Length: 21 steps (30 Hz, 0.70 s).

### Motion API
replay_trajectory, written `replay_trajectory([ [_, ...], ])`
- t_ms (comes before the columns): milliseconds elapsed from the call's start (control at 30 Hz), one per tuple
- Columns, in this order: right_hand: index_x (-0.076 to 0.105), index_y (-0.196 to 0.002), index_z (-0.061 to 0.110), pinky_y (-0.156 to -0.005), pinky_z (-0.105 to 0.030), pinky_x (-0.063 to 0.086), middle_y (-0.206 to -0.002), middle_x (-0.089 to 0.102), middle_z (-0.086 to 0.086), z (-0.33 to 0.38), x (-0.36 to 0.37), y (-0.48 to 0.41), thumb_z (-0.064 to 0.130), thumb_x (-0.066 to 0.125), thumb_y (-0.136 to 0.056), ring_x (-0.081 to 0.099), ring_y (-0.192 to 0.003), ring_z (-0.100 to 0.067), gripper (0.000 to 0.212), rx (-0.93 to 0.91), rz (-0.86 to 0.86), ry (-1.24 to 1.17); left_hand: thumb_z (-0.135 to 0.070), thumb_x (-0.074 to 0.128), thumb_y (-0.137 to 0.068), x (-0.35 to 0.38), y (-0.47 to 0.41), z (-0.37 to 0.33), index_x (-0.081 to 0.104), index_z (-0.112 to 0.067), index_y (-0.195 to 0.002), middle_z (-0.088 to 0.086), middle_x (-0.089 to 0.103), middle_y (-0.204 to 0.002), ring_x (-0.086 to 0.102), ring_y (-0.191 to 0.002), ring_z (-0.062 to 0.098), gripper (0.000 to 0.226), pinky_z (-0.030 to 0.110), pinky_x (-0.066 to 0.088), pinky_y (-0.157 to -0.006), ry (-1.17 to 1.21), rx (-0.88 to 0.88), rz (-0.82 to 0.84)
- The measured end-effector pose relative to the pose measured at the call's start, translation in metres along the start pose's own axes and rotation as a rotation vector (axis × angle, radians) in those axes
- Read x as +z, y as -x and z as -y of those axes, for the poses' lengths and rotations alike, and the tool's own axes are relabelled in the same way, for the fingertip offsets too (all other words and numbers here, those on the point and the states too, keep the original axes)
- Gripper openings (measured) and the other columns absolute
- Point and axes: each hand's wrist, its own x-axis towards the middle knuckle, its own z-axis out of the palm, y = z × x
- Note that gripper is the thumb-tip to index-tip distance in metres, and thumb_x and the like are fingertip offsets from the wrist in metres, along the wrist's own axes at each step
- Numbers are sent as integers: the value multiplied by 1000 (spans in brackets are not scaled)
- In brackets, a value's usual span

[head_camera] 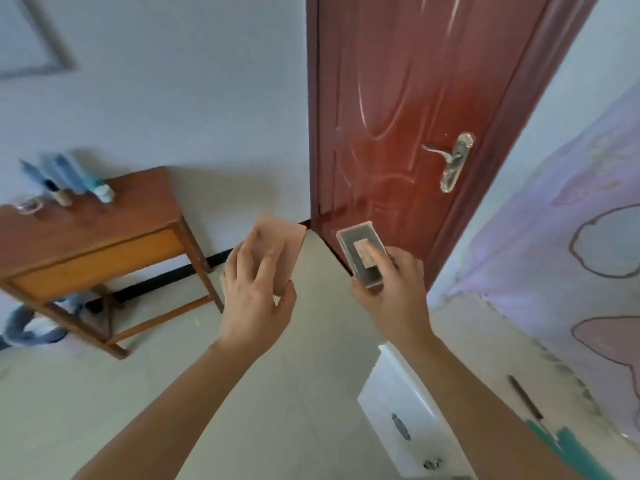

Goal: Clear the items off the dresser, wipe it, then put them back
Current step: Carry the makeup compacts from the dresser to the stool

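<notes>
My left hand (254,299) grips a flat pinkish-tan box (284,244), held up over the floor. My right hand (391,289) holds a small clear plastic case (360,251) with a dark inside and a tan label, thumb on top. The wooden dresser (114,220) stands at the left against the wall, apart from both hands. On its far left top stand several bluish bottles and tubes (65,174), a small pale bottle (64,197) and a clear glass dish (29,204).
A dark red door (408,98) with a brass handle (453,161) is straight ahead. A bed with a purple patterned sheet (571,237) runs along the right. A white box (405,417) lies below my right arm. Grey cloth (24,327) lies under the dresser.
</notes>
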Motion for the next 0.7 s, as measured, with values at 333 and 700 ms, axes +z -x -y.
replay_trajectory([
  [333,52,-134,34,-87,-21,38,-117,55,9,219,187,-44,43,67,-77,40,-104,-14,60,-236,198,-71,-19,68,-85,-171,40,229,44,-21,-139,8,21,-156,21,-136,35,60,61,37,-101,-133,-312,-188],
  [700,57,-134,27,-86,-24,45,-120,58,4,317,338,-114,39,72,-79,44,-109,-18,58,-344,270,-153,-20,69,-83,-213,8,394,46,-23,-138,6,22,-155,27,-133,38,59,58,36,-100,-216,-449,-261],
])
